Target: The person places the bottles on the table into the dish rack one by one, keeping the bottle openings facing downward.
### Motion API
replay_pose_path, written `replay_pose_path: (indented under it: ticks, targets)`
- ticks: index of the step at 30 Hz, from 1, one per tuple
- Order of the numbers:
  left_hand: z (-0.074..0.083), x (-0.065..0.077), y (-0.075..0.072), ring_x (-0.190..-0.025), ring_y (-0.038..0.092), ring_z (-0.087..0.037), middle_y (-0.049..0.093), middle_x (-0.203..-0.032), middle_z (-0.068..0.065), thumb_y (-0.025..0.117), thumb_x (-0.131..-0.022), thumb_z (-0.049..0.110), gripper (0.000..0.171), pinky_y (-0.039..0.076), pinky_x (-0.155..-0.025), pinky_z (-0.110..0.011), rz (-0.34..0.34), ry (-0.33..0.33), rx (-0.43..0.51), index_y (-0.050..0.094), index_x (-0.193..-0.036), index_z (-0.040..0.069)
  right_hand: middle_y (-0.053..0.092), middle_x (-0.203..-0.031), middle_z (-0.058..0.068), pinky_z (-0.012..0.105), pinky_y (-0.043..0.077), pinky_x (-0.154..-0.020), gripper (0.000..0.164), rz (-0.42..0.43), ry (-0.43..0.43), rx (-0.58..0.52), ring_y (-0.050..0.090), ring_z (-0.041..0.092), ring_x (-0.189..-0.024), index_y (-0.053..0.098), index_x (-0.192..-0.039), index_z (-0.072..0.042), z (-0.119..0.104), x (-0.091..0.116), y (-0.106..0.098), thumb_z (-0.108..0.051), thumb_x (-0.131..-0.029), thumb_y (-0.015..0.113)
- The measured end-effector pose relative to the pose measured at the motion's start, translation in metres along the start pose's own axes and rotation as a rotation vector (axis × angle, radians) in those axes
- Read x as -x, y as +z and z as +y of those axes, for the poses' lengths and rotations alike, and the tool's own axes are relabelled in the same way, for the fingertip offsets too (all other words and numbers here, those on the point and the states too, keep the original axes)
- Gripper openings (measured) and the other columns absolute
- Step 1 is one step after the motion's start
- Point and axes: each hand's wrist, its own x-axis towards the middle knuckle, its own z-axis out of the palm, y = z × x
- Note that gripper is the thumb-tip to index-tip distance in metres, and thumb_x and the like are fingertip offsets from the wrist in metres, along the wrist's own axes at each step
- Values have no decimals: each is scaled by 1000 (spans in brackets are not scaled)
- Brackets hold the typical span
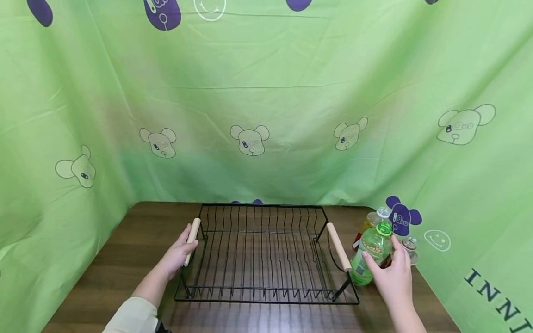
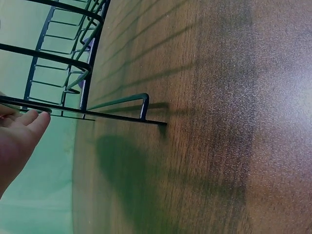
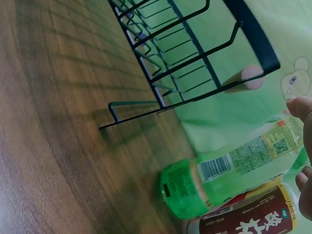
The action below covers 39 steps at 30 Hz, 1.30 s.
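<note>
A black wire dish rack (image 1: 266, 289) with pale wooden handles stands on the table. My left hand (image 1: 176, 254) holds its left handle (image 1: 193, 235), thumb across the wood; in the left wrist view the fingertips (image 2: 43, 118) show right at the rack's frame. At the rack's right side is a green plastic bottle (image 1: 366, 256) with a green cap, upright, its base close to the tabletop. My right hand (image 1: 393, 273) grips its upper part, thumb on the near side and fingers along the right. In the right wrist view the bottle's (image 3: 243, 161) label and barcode face the camera.
Behind the green bottle stands a bottle with a white cap (image 1: 383, 212) and a yellow and red label. A clear-topped bottle (image 1: 410, 245) is partly hidden by my right hand. A brown-labelled bottle (image 3: 248, 212) shows in the right wrist view. Green printed cloth (image 1: 291, 115) surrounds the wooden table (image 1: 125, 245).
</note>
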Motion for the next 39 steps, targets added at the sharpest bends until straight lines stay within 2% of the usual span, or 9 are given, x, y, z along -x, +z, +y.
replay_pose_path:
  ticks: [8,19,28,39]
  targets:
    - [0,0,0,-148,-7,-47,-15,-162,-24,40,-103,17,73,3,-116,-67,7,-1,-8,-8,-157,10,32,-146,36,69,32,-103,98,8,23,4,37,56,-128,23,-154,-3,6,0,7,-15,-77,81]
    - [0,0,1,-148,-8,-46,-15,-162,-22,39,-103,17,72,2,-116,-67,7,-6,1,-8,-157,10,38,-145,34,69,30,-103,98,52,30,-24,36,54,-129,25,-153,-2,8,-6,14,-12,-74,82]
    - [-2,-2,1,-148,-7,-46,-15,-163,-21,38,-104,16,71,4,-116,-67,7,1,-10,-9,-157,10,32,-148,37,69,28,-106,103,52,63,-50,34,56,-131,19,-155,-5,14,-6,19,-11,-73,82]
    - [-4,-3,1,-148,-6,-46,-15,-162,-22,39,-103,16,72,4,-116,-67,9,1,-5,-8,-157,10,32,-147,37,70,28,-105,105,75,81,-43,34,56,-131,17,-157,-10,18,-6,24,-11,-74,82]
